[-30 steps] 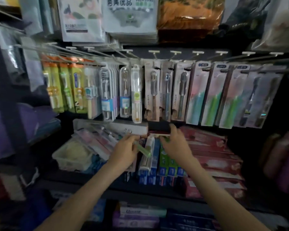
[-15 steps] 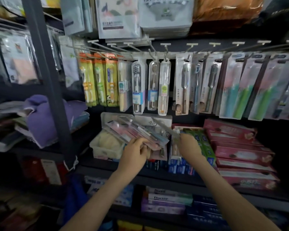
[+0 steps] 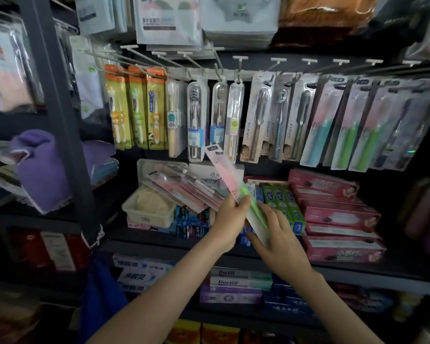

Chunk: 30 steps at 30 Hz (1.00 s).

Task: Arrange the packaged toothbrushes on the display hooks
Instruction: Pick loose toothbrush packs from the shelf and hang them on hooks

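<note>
My left hand (image 3: 230, 217) grips a long packaged toothbrush (image 3: 227, 177), pink at the top and green lower down, tilted up and to the left. My right hand (image 3: 274, 234) lies under and against the pack's lower end, fingers spread. A loose stack of pink toothbrush packs (image 3: 181, 189) rests on the shelf to the left of my hands. Above, a row of display hooks (image 3: 238, 62) carries many hanging toothbrush packs (image 3: 256, 117); similar pink-and-green packs (image 3: 343, 125) hang at the right.
Red toothpaste boxes (image 3: 333, 212) and green ones (image 3: 283, 202) fill the shelf at the right. A white plastic tub (image 3: 147, 212) sits at the left. A dark upright post (image 3: 60, 115) stands left, purple towels (image 3: 40, 170) beside it. More boxes (image 3: 233, 281) lie below.
My left hand has lifted one pink-and-green pack out of the shelf stack and tilted it upward. My right hand has moved in under its lower end. The view has shifted slightly.
</note>
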Tool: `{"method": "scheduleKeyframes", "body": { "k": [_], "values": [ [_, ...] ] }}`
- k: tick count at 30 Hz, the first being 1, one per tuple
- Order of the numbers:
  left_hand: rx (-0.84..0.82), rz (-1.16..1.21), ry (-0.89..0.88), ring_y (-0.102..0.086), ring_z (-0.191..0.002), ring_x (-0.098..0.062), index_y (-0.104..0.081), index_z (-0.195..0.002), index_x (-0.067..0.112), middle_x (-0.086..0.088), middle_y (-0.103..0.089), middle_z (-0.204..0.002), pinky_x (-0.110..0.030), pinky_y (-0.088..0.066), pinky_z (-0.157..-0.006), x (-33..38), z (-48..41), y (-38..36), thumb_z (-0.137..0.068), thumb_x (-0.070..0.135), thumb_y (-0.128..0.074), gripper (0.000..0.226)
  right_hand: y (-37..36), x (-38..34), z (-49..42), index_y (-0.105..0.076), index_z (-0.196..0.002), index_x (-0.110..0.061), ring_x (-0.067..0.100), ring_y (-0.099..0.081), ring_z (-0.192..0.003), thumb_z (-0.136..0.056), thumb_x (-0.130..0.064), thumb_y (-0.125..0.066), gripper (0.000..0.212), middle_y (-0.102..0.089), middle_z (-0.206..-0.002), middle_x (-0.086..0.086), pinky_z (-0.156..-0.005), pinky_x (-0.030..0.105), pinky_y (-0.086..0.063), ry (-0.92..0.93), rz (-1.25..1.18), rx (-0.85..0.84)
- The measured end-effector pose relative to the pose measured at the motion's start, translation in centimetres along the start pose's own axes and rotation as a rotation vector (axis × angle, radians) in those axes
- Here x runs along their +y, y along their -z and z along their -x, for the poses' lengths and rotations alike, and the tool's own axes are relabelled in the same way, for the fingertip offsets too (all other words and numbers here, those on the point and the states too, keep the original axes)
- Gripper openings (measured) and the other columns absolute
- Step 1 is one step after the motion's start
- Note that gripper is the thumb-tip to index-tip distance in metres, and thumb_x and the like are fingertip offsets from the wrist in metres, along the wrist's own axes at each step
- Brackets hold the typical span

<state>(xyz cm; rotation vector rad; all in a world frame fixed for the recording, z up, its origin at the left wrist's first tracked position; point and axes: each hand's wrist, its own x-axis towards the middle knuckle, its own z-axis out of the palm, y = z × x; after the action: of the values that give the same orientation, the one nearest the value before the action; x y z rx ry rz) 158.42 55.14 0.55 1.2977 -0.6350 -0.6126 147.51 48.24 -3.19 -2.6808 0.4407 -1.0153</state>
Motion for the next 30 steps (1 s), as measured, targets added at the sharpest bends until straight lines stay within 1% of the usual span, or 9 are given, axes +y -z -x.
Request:
{"method": "scheduleKeyframes", "body": {
  "k": [5, 9, 12, 15, 17, 19, 22, 26, 30],
  "values": [
    [-0.126, -0.176, -0.047, -0.067, -0.095, -0.018, -0.058, -0.116, 0.020, -0.003, -0.068, -0.106, -0.038, -0.057, -0.080, 0.5, 0.8, 1.0, -0.097, 0.024, -0.051, 0.021, 1.5, -1.3, -0.2, -0.005, -0.149, -0.025, 0.002, -0.020, -0.131, -0.083, -0.047, -0.063, 0.091, -0.021, -0.146, -0.013, -0.102, 0.021, -0.026, -0.123, -0.173, -0.206],
    [-0.214, -0.395, -0.067, -0.066, -0.097, -0.016, -0.061, -0.114, 0.029, 0.001, -0.069, -0.106, -0.045, -0.057, -0.081, 0.6, 1.1, 0.5, -0.094, 0.028, -0.056, 0.021, 2.2, -1.0, -0.5, -0.006, -0.150, -0.016, 0.011, -0.019, -0.141, -0.084, -0.039, -0.067, 0.093, -0.019, -0.154, -0.002, -0.111, 0.022, -0.023, -0.229, -0.269, -0.186],
    [-0.262, -0.469, -0.092, -0.066, -0.095, -0.017, -0.061, -0.117, 0.024, -0.001, -0.069, -0.105, -0.043, -0.057, -0.080, 1.4, 1.2, -1.1, -0.094, 0.031, -0.056, 0.025, 2.8, -0.3, -0.7, -0.011, -0.149, -0.009, 0.018, -0.026, -0.140, -0.083, -0.034, -0.067, 0.091, -0.028, -0.151, 0.005, -0.114, 0.032, -0.029, -0.280, -0.226, -0.124],
    [-0.309, -0.546, -0.139, -0.066, -0.094, -0.015, -0.061, -0.120, 0.025, 0.001, -0.069, -0.104, -0.041, -0.056, -0.083, 2.4, 0.8, -3.3, -0.094, 0.035, -0.054, 0.029, 4.3, 0.5, -1.1, -0.015, -0.148, -0.008, 0.017, -0.035, -0.133, -0.084, -0.031, -0.065, 0.084, -0.036, -0.140, -0.001, -0.107, 0.027, -0.033, -0.343, -0.226, -0.058],
    [-0.349, -0.585, -0.168, -0.065, -0.094, -0.015, -0.062, -0.117, 0.025, 0.000, -0.068, -0.104, -0.040, -0.056, -0.085, 3.3, 0.4, -5.2, -0.095, 0.037, -0.050, 0.027, 5.8, 1.6, -1.9, -0.014, -0.148, -0.005, 0.025, -0.039, -0.131, -0.087, -0.026, -0.061, 0.080, -0.036, -0.145, 0.011, -0.102, 0.030, -0.037, -0.397, -0.217, -0.024],
    [-0.343, -0.681, -0.255, -0.061, -0.098, -0.009, -0.060, -0.118, 0.026, 0.004, -0.066, -0.111, -0.031, -0.052, -0.086, 4.7, -0.3, -7.1, -0.097, 0.039, -0.046, 0.028, 8.2, 3.2, -3.1, -0.013, -0.148, -0.005, 0.029, -0.043, -0.129, -0.089, -0.027, -0.059, 0.078, -0.038, -0.144, 0.015, -0.096, 0.030, -0.039, -0.436, -0.143, -0.002],
    [-0.247, -0.815, -0.387, -0.054, -0.097, -0.006, -0.051, -0.128, 0.026, 0.005, -0.058, -0.123, -0.018, -0.042, -0.073, 7.0, -1.4, -9.3, -0.097, 0.041, -0.044, 0.036, 12.5, 6.3, -4.9, -0.004, -0.151, -0.009, 0.031, -0.047, -0.124, -0.091, -0.034, -0.057, 0.083, -0.035, -0.146, 0.016, -0.090, 0.033, -0.042, -0.457, 0.064, 0.035],
    [-0.135, -0.999, -0.569, -0.057, -0.102, -0.012, -0.044, -0.135, 0.019, 0.002, -0.054, -0.130, -0.024, -0.046, -0.083, 8.3, -2.6, -11.0, -0.096, 0.037, -0.047, 0.043, 17.0, 10.0, -7.1, 0.005, -0.151, -0.016, 0.031, -0.055, -0.113, -0.094, -0.038, -0.052, 0.084, -0.034, -0.146, 0.013, -0.073, 0.036, -0.048, -0.459, 0.261, 0.081],
    [-0.057, -1.071, -0.596, -0.055, -0.108, -0.016, -0.042, -0.137, 0.019, -0.001, -0.048, -0.135, -0.025, -0.044, -0.086, 8.1, -3.5, -11.9, -0.096, 0.037, -0.046, 0.045, 19.2, 12.4, -10.0, 0.003, -0.151, -0.010, 0.033, -0.055, -0.113, -0.095, -0.037, -0.050, 0.082, -0.033, -0.146, 0.016, -0.073, 0.039, -0.049, -0.518, 0.308, 0.103]
  ]
}}
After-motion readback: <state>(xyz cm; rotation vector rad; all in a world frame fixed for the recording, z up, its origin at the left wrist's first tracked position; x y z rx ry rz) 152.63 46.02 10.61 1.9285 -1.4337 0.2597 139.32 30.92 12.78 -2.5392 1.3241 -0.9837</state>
